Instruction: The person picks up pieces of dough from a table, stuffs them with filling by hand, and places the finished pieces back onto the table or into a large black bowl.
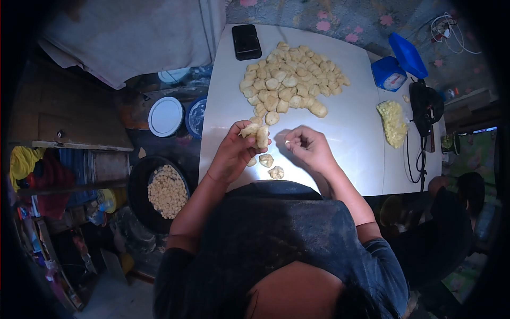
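Note:
My left hand (232, 154) is closed around pale dough pieces (257, 134), held up over the near part of the white table (226, 106). Across from it, my right hand (309, 148) is pinched, with a small pale spot at the fingertips; I cannot tell what they hold. Two small dough balls, one wrinkled (276, 172) and one just behind it (266, 160), lie on the table between my hands and my body. Another dough piece (251, 161) shows partly under my left fingers. Beyond my hands spreads a large heap of dough balls (289, 80).
A black phone-like object (246, 42) lies at the back left. On the right are a blue scale (390, 74), a bag of yellow bits (393, 123) and a black corded device (426, 109). Left on the floor stands a dark tub (139, 204) of pale chunks. Another person (443, 228) is at right.

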A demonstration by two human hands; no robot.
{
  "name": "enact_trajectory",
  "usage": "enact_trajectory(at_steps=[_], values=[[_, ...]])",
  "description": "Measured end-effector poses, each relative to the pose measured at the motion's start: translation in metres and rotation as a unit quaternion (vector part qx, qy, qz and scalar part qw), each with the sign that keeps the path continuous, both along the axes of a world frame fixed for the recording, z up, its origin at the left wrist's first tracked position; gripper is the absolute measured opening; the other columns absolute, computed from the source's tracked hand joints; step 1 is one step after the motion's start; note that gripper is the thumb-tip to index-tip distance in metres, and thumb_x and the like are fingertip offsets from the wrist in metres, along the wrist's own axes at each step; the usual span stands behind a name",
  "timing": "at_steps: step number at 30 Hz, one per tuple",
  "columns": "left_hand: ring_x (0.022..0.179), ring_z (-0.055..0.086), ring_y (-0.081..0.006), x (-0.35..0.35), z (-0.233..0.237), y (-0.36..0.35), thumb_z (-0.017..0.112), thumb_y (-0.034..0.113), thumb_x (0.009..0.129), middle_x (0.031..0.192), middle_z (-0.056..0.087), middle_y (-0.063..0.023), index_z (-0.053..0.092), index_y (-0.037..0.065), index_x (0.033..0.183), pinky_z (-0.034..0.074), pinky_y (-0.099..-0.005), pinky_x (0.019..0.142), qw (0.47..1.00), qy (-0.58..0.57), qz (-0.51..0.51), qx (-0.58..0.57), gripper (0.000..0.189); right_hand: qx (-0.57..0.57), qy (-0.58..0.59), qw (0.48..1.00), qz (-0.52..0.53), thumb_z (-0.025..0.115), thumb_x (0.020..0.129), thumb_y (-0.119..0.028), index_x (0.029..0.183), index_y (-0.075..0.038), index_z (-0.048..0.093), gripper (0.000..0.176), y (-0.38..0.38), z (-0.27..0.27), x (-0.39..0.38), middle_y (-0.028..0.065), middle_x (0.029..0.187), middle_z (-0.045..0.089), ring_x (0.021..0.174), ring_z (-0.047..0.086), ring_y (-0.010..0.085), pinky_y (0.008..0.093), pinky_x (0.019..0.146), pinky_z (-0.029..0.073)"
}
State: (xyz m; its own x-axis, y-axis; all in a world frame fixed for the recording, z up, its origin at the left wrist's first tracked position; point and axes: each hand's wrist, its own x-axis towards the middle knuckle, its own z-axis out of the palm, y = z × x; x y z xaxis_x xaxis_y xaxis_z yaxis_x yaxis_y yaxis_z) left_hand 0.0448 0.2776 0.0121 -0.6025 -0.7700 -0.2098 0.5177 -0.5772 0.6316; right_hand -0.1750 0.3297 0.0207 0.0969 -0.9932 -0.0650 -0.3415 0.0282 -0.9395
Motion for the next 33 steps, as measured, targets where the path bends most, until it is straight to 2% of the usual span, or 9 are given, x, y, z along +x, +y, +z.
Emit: enact_trajectory(at_steps=[2, 5, 15, 19, 23, 25, 28, 32, 33], values=[[0.104, 0.058, -0.0303, -0.002, 0.003, 0.001, 0.058, 0.003, 0.085, 0.113, 0.055, -0.0168, 0.042, 0.010, 0.117, 0.050, -0.0378, 0.087, 1.000, 0.012, -0.002, 0.022, 0.036, -0.003, -0.225, 0.972, -0.062, 0.061, 0.081, 0.004, 0.100, 0.001, 0.053, 0.021, -0.001, 0.003, 0.005, 0.0060, 0.093, 0.062, 0.083, 0.057, 0.0075, 0.0228, 0.075, 0.048], [0.106, 0.057, -0.0279, -0.005, 0.007, 0.005, 0.055, 0.003, 0.086, 0.115, 0.053, -0.0142, 0.041, 0.009, 0.118, 0.050, -0.0387, 0.088, 1.000, 0.015, -0.013, 0.009, 0.035, -0.057, -0.244, 0.967, -0.048, 0.062, 0.080, 0.004, 0.101, 0.001, 0.051, 0.024, 0.001, 0.021, 0.018, 0.0074, 0.096, 0.062, 0.083, 0.058, 0.0090, 0.0235, 0.076, 0.048], [0.103, 0.054, -0.0164, -0.017, 0.010, 0.019, 0.066, -0.002, 0.079, 0.109, 0.053, -0.0072, 0.038, 0.011, 0.117, 0.045, -0.0294, 0.089, 0.996, -0.071, 0.010, -0.057, 0.049, -0.281, 0.082, 0.956, -0.016, 0.065, 0.079, -0.005, 0.094, -0.003, 0.052, 0.020, 0.003, 0.024, 0.039, 0.0113, 0.089, 0.065, 0.076, 0.065, 0.0204, 0.0320, 0.064, 0.052], [0.102, 0.054, -0.0150, -0.014, 0.013, 0.019, 0.067, -0.002, 0.078, 0.105, 0.052, -0.0058, 0.036, 0.011, 0.117, 0.047, -0.0292, 0.086, 0.980, -0.136, 0.030, -0.141, 0.051, -0.154, -0.099, 0.983, -0.008, 0.064, 0.079, -0.001, 0.104, -0.004, 0.048, 0.029, 0.007, 0.025, 0.033, 0.0097, 0.092, 0.064, 0.079, 0.060, 0.0146, 0.0280, 0.071, 0.049], [0.099, 0.054, -0.0142, -0.010, 0.022, 0.021, 0.064, -0.004, 0.076, 0.106, 0.050, -0.0070, 0.030, 0.013, 0.125, 0.046, -0.0286, 0.084, 0.972, -0.162, 0.004, -0.170, 0.062, -0.104, -0.301, 0.947, -0.035, 0.064, 0.078, 0.004, 0.117, -0.005, 0.041, 0.046, -0.001, 0.034, 0.027, 0.0110, 0.107, 0.059, 0.085, 0.051, 0.0085, 0.0233, 0.082, 0.043], [0.097, 0.053, -0.0137, -0.010, 0.021, 0.022, 0.057, -0.008, 0.072, 0.105, 0.050, -0.0075, 0.023, 0.014, 0.133, 0.045, -0.0277, 0.084, 0.934, -0.203, 0.005, -0.294, 0.073, -0.083, -0.323, 0.942, -0.044, 0.065, 0.077, 0.002, 0.109, -0.006, 0.051, 0.035, -0.004, 0.040, 0.026, 0.0107, 0.110, 0.056, 0.084, 0.050, 0.0100, 0.0249, 0.081, 0.042], [0.098, 0.052, -0.0161, -0.004, 0.020, 0.021, 0.055, -0.006, 0.068, 0.107, 0.048, -0.0100, 0.019, 0.012, 0.138, 0.044, -0.0287, 0.084, 0.906, -0.239, -0.068, -0.343, 0.081, -0.112, -0.097, 0.987, 0.059, 0.069, 0.076, -0.007, 0.082, -0.008, 0.064, 0.008, -0.007, 0.043, 0.024, 0.0065, 0.102, 0.057, 0.091, 0.054, 0.0174, 0.0305, 0.080, 0.042], [0.096, 0.051, -0.0152, -0.001, 0.028, 0.014, 0.055, -0.004, 0.068, 0.106, 0.048, -0.0101, 0.014, 0.013, 0.140, 0.043, -0.0288, 0.084, 0.892, -0.263, -0.076, -0.360, 0.085, -0.250, 0.102, 0.950, 0.157, 0.070, 0.077, -0.019, 0.088, -0.009, 0.065, 0.016, -0.009, 0.042, 0.020, 0.0085, 0.108, 0.058, 0.103, 0.053, 0.0278, 0.0395, 0.090, 0.039], [0.097, 0.051, -0.0152, -0.001, 0.033, 0.014, 0.056, -0.004, 0.068, 0.105, 0.048, -0.0096, 0.013, 0.013, 0.140, 0.043, -0.0292, 0.085, 0.928, -0.208, -0.091, -0.296, 0.086, -0.249, 0.101, 0.950, 0.157, 0.070, 0.077, -0.019, 0.088, -0.009, 0.065, 0.016, -0.009, 0.044, 0.021, 0.0085, 0.108, 0.058, 0.103, 0.053, 0.0278, 0.0395, 0.090, 0.039]])
